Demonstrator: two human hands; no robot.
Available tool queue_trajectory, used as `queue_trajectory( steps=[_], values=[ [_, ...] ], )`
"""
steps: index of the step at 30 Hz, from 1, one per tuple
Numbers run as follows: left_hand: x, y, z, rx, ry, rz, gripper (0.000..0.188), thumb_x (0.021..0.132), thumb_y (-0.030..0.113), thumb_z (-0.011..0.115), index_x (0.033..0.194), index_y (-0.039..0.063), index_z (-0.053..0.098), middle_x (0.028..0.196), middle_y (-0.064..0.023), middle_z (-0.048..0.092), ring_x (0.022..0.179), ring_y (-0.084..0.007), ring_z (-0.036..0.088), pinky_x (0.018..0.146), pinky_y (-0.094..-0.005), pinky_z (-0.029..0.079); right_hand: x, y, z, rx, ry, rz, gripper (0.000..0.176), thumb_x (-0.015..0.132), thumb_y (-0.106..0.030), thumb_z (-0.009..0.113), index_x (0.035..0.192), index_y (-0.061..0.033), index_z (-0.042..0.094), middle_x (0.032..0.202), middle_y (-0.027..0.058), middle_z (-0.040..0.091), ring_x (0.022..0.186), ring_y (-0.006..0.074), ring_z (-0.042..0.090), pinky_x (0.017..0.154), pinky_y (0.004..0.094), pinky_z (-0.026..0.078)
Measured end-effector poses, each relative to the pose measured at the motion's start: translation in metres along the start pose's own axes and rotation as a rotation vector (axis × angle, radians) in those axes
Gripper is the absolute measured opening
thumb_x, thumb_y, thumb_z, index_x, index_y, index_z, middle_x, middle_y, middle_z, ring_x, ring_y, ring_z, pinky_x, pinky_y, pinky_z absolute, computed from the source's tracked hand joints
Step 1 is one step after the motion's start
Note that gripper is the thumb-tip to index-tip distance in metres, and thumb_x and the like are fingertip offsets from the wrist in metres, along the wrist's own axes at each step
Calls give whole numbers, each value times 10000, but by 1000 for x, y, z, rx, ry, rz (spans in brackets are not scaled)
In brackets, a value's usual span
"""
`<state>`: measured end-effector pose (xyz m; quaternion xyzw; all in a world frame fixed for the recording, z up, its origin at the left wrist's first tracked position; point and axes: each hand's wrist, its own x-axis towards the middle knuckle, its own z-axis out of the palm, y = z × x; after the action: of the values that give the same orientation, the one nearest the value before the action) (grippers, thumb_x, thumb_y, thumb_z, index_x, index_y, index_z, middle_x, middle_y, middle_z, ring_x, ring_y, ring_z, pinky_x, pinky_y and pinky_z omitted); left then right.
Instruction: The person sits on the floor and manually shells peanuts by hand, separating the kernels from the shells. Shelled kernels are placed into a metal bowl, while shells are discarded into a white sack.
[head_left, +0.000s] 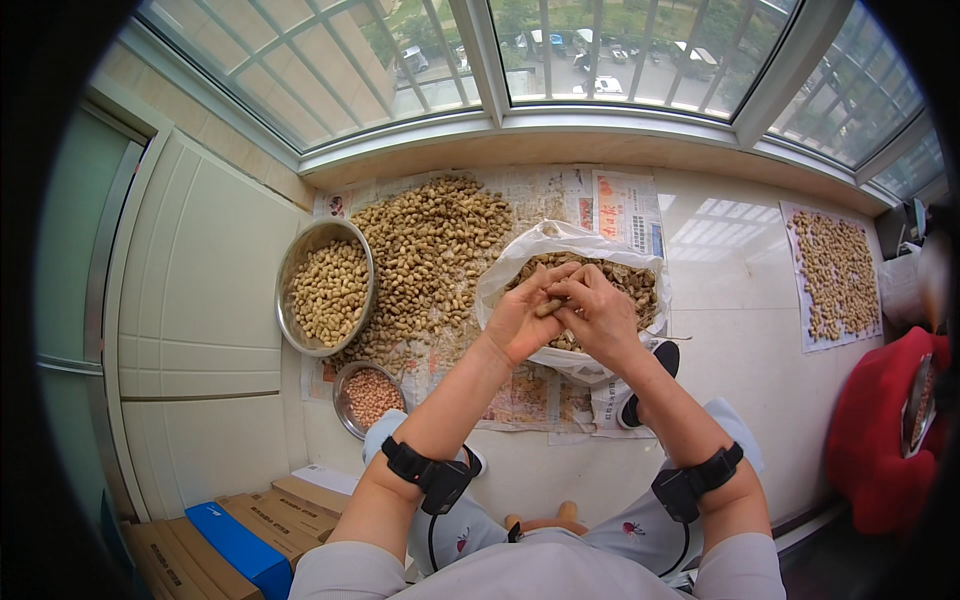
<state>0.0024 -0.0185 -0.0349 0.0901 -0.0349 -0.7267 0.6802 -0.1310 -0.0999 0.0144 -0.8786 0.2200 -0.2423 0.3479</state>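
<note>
My left hand (521, 315) and my right hand (600, 311) meet over a white plastic bag (495, 289) with its mouth wide apart. A peanut in its shell (549, 307) lies between them, against my left palm and under the curled fingers of my right hand. My fingers partly cover it. Inside the bag are brown peanut shells (637, 289). At the left, a large steel bowl (281, 300) holds unshelled peanuts (326, 292). Below it, a small steel bowl (339, 409) contains pink shelled kernels (373, 396).
A broad heap of unshelled peanuts (427, 255) covers newspaper (630, 206) on the tiled floor. More peanuts (836, 274) are spread on a sheet at the right. A red cloth-covered object (870, 427) stands nearby. Cardboard boxes (262, 517) sit at lower left; windows rise ahead.
</note>
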Motion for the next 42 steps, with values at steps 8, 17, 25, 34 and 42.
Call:
queue_trajectory(
  steps=[8, 17, 25, 34, 42],
  values=[
    [-4, -4, 21, 279, 212, 109, 392, 918, 45, 521, 1299, 19, 433, 1225, -117, 511, 1078, -164, 549, 914, -308, 493, 5, 10, 5, 649, 96, 272, 137, 729, -10, 645, 851, -24, 585, 751, 17, 571, 612, 81, 553, 537, 234, 437],
    [-4, -5, 21, 507, 364, 52, 140, 930, 153, 560, 1000, 32, 564, 820, -23, 573, 534, -35, 416, 439, -169, 335, 4, 22, -3, 764, 53, 434, 206, 736, -15, 650, 942, -15, 652, 690, -51, 517, 560, 4, 344, 506, 183, 317],
    [-3, -8, 24, 632, 453, 136, 123, 914, 135, 583, 935, 14, 571, 758, -12, 557, 497, -22, 361, 422, -171, 287, 5, 14, -4, 990, 96, 594, 188, 796, -51, 647, 973, 12, 641, 818, -11, 608, 672, 12, 486, 607, 175, 414],
    [-2, -13, 23, 727, 489, 153, 110, 908, 119, 589, 928, 14, 563, 754, -22, 571, 491, -26, 389, 426, -169, 294, 1, 20, 9, 864, 124, 575, 173, 810, -100, 655, 926, 28, 647, 698, -16, 582, 618, 22, 482, 571, 182, 394],
    [-2, -15, 28, 788, 484, 140, 123, 926, 146, 558, 899, 26, 565, 732, -17, 568, 496, -28, 393, 427, -175, 300, 2, 18, 9, 547, 143, 396, 95, 761, -67, 653, 800, 11, 613, 735, 23, 547, 598, 70, 481, 533, 239, 383]
  ],
)
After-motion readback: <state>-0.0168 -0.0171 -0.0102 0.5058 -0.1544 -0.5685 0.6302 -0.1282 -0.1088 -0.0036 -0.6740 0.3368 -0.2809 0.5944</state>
